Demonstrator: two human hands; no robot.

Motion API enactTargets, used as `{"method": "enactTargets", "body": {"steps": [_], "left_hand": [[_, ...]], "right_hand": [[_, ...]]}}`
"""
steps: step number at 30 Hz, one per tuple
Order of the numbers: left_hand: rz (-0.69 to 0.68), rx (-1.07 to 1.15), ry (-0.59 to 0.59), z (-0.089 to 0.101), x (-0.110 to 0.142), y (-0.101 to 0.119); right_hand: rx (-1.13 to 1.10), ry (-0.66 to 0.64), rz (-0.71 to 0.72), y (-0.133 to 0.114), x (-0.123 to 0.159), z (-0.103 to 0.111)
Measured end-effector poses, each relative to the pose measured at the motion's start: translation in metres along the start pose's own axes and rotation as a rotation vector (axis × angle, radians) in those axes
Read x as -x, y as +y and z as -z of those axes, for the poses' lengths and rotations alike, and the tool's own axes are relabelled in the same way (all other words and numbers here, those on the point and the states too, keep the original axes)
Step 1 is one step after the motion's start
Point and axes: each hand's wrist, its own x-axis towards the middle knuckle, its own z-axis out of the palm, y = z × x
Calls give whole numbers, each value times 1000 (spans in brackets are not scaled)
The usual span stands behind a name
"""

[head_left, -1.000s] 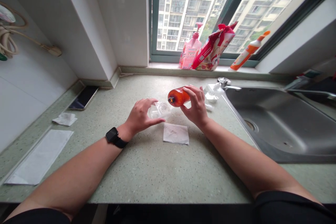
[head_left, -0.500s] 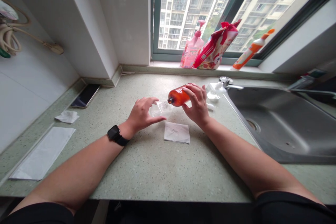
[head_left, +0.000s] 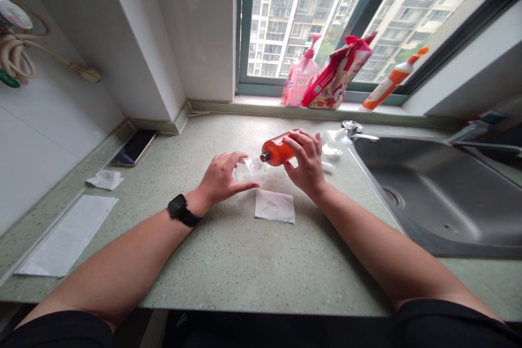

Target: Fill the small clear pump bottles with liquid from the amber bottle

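Note:
My right hand point(head_left: 305, 166) grips an orange translucent bottle point(head_left: 276, 152), tipped on its side with its open neck pointing left. The neck meets the mouth of a small clear bottle point(head_left: 250, 169) that my left hand point(head_left: 222, 178) holds above the green speckled counter point(head_left: 228, 261). A black watch sits on my left wrist. Just in front of both hands lies a square white tissue point(head_left: 274, 206).
A steel sink point(head_left: 432, 196) with a tap fills the right side. On the windowsill stand a pink pump bottle point(head_left: 299, 73), a red pouch point(head_left: 336, 76) and an orange-white bottle point(head_left: 390, 81). A phone point(head_left: 134, 148), crumpled tissue point(head_left: 105, 179) and paper sheet point(head_left: 67, 236) lie left.
The orange bottle's neck has come closer to the clear bottle's mouth. Both hands have stayed almost in place; the view has shifted slightly.

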Motion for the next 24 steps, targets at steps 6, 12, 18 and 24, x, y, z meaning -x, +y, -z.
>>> {"method": "enactTargets", "body": {"steps": [6, 12, 18, 24], "left_hand": [[-4, -10, 1, -1, 0, 0], [-4, -13, -3, -5, 0, -3], [-19, -2, 3, -3, 1, -3], [-25, -4, 7, -4, 0, -3]], "right_hand": [[1, 143, 109, 2, 0, -5], [27, 140, 142, 5, -1, -4], [33, 161, 157, 5, -2, -4], [44, 136, 135, 4, -2, -4]]}}
